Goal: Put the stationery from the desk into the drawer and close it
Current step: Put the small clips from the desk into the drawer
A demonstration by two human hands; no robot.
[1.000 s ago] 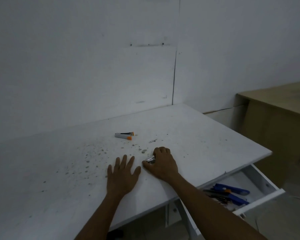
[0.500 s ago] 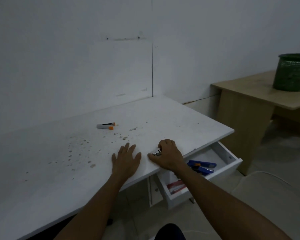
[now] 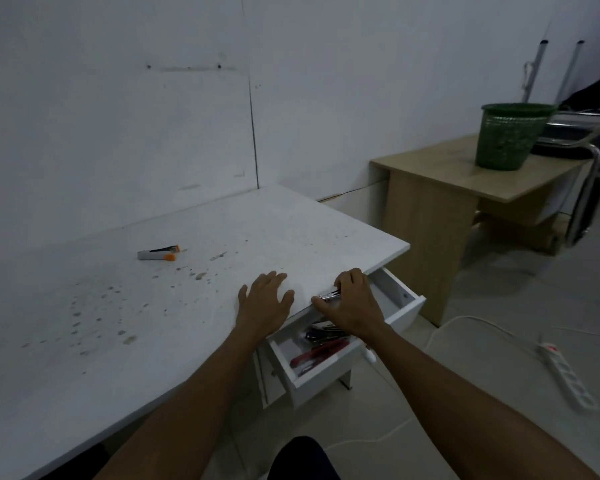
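My right hand [image 3: 352, 303] is closed over a small silvery metal item [image 3: 330, 295] at the front edge of the white desk [image 3: 125, 341], right above the open white drawer [image 3: 329, 368]. Only a sliver of the metal item shows under my fingers. Inside the drawer lie a red tool [image 3: 317, 351] and dark pens [image 3: 321, 332]. My left hand [image 3: 264, 301] rests flat on the desk, fingers spread, just left of the right hand. A grey and orange stationery piece [image 3: 158, 253] lies farther back on the desk.
A wooden side table [image 3: 465, 168] with a green mesh bin [image 3: 508, 135] stands to the right. A chrome chair [image 3: 593, 157] is beyond it. A white power strip [image 3: 565, 375] and cable lie on the floor. The desk top is speckled with dirt.
My right hand has slid the metal item from the desk's middle to its front edge above the drawer. The left hand followed along the surface, and the view swung right.
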